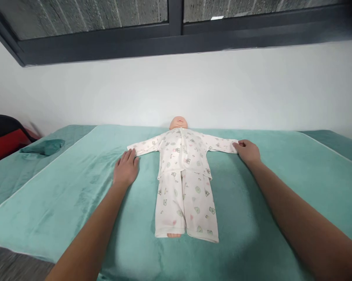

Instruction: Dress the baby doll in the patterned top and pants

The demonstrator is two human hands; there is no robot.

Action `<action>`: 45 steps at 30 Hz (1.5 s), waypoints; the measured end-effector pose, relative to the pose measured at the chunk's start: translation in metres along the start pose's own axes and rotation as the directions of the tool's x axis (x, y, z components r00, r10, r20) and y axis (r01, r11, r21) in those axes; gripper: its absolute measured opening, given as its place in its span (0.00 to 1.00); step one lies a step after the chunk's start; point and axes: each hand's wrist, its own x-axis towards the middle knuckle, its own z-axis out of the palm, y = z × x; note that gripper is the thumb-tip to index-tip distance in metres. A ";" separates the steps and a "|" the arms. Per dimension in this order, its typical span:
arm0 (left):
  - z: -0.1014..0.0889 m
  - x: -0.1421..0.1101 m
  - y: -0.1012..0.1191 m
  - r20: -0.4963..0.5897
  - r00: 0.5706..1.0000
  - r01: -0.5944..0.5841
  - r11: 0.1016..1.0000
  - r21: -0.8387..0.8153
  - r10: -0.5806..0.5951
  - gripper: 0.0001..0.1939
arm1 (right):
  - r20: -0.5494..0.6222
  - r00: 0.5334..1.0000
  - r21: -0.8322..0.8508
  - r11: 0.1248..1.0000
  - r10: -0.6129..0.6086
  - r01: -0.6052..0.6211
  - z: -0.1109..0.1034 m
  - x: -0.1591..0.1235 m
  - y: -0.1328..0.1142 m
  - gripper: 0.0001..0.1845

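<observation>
A baby doll [178, 123] lies on its back, its head toward the wall. It wears a white pajama top [171, 150] with small animal prints and matching pajama pants [170, 203]. Both sleeves stretch out to the sides, and a bit of one foot [174, 235] shows below a pant leg. My left hand [126, 167] rests flat, fingers extended, with its fingertips at the cuff of the sleeve on the left. On the other side, my right hand [248, 151] pinches the cuff of the right-hand sleeve [223, 145] between thumb and fingers. The doll's own hands are hidden.
A teal plush blanket [76, 203] with pale edging covers the bed beneath the doll. At the far left sit a folded teal cloth bundle [44, 147] and a red and black item [6, 140]. Behind stands a white wall [176, 89] below a dark window frame [105, 45].
</observation>
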 end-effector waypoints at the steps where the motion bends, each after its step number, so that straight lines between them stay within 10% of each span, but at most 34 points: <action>1: 0.002 0.001 -0.001 0.023 1.000 0.018 1.000 -0.007 -0.018 0.29 | -0.027 1.000 0.008 1.000 -0.003 0.003 0.003 0.004 0.000 0.19; 14: 0.009 0.006 -0.003 0.058 0.993 0.102 0.993 0.062 -0.106 0.32 | -0.171 0.985 -0.085 0.995 0.033 -0.048 0.006 0.007 -0.009 0.15; 19: 0.011 0.006 0.000 0.015 0.992 0.121 0.989 0.083 -0.123 0.30 | -0.150 0.924 -0.099 0.935 -0.352 0.341 0.009 -0.018 -0.039 0.20; 23: 0.010 0.007 0.002 -0.010 0.990 0.143 0.986 0.080 -0.143 0.29 | 0.114 0.849 -0.156 0.834 -0.516 0.529 0.025 -0.035 -0.057 0.27; 37: 0.006 -0.006 0.005 -0.020 0.999 0.043 0.995 0.092 -0.041 0.31 | 0.232 0.963 -0.426 0.876 -0.135 0.225 -0.002 -0.070 -0.016 0.40; 45: 0.007 -0.007 0.003 0.041 0.987 0.150 0.987 0.064 -0.153 0.32 | 0.279 0.960 -0.525 0.834 -0.020 0.170 -0.069 -0.084 0.064 0.47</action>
